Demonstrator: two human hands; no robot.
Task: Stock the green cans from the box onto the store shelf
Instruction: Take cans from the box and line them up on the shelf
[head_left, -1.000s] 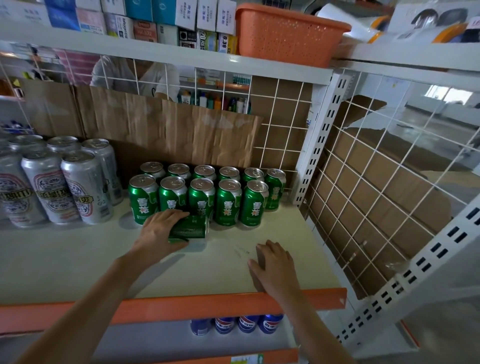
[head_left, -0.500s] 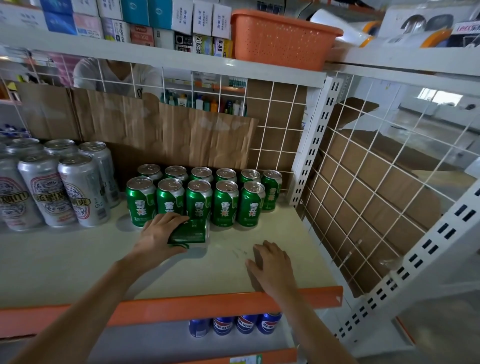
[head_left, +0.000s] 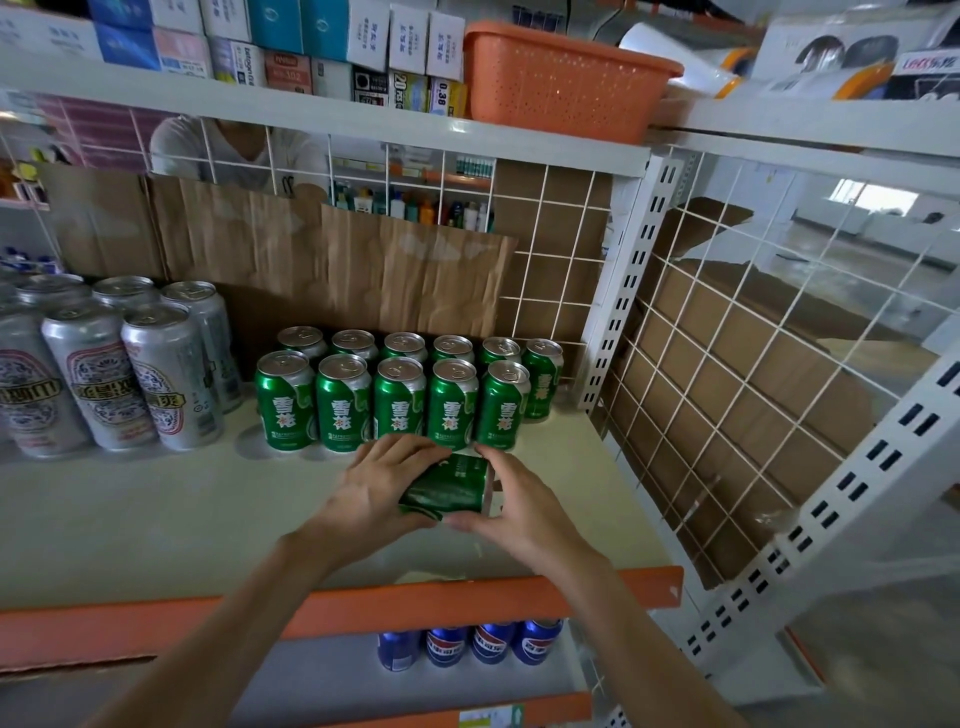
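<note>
"Since our can (head_left: 449, 488) lies sideways just in front of the front row of green cans (head_left: 395, 410), why are both hands on it?"

"To stand it upright, we reckon — our left hand (head_left: 379, 488) curls over one end, our right hand (head_left: 519, 509) wraps the other, fingers bent round it."

"And why there?"

"Set against that row's right half on the shelf (head_left: 156, 519), it would start a third line flush with the labels. The silver cans (head_left: 104, 374) stand well left of the row — no crowding. We can't see the box."
</note>
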